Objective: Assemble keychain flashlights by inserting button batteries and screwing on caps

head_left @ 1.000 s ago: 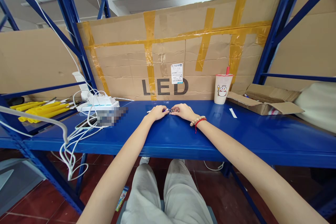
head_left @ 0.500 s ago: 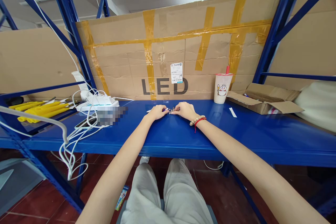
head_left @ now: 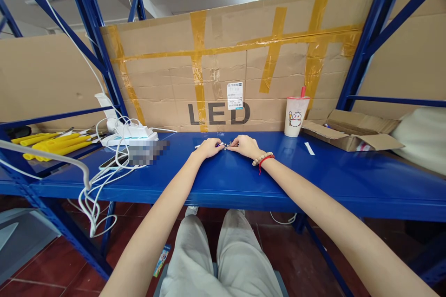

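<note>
My left hand (head_left: pixel 209 147) is closed over a slim pen-like object (head_left: pixel 197 147), whose pale end pokes out on the left; most of it is hidden under the fingers. Facing it, my right hand (head_left: pixel 248 145) pinches a small shiny dark-and-silver piece (head_left: pixel 226 146) between thumb and fingers. The fingertips of both hands almost meet around that piece, low over the blue shelf top (head_left: pixel 216 176). It is too small to name, and I cannot tell whether it is joined to the pen-like object.
A paper cup (head_left: pixel 295 119) with a red straw and an open cardboard box (head_left: pixel 351 132) stand to the right, near a white paper strip (head_left: pixel 309 148). Leftward lie a power strip (head_left: pixel 130 137), tangled white cables (head_left: pixel 101 195) and yellow-handled tools (head_left: pixel 62 146). A cardboard panel (head_left: pixel 156 79) backs the shelf.
</note>
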Demonstrator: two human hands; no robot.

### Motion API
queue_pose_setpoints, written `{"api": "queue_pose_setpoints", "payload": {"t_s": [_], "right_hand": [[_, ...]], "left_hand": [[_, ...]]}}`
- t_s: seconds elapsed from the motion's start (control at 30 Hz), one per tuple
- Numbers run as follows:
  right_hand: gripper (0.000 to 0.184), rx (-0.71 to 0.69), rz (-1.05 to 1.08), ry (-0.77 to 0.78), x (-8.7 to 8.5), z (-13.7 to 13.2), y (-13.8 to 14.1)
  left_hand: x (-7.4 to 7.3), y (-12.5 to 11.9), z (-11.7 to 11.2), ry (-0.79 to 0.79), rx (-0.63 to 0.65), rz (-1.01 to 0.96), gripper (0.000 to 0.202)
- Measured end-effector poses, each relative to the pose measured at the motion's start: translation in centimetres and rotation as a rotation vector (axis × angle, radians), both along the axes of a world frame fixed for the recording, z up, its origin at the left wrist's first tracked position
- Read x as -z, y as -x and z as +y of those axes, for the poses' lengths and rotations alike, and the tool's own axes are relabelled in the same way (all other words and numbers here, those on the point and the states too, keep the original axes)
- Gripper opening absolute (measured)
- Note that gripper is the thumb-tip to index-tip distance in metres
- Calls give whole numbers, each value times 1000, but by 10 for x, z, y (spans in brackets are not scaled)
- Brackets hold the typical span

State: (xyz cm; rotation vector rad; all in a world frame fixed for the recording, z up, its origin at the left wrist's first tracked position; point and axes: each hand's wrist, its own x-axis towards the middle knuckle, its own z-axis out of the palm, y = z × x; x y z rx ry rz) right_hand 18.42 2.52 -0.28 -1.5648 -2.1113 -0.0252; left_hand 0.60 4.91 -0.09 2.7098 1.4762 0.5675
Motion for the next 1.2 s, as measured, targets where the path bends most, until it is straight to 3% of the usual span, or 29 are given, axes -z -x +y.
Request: {"api": "queue_pose_setpoints", "payload": {"t_s": [1.2], "right_hand": [[29,-11,-59,-11,-1,-2,0]], "left_hand": [[-1,-1,-2,31,14,-13,26]]}}
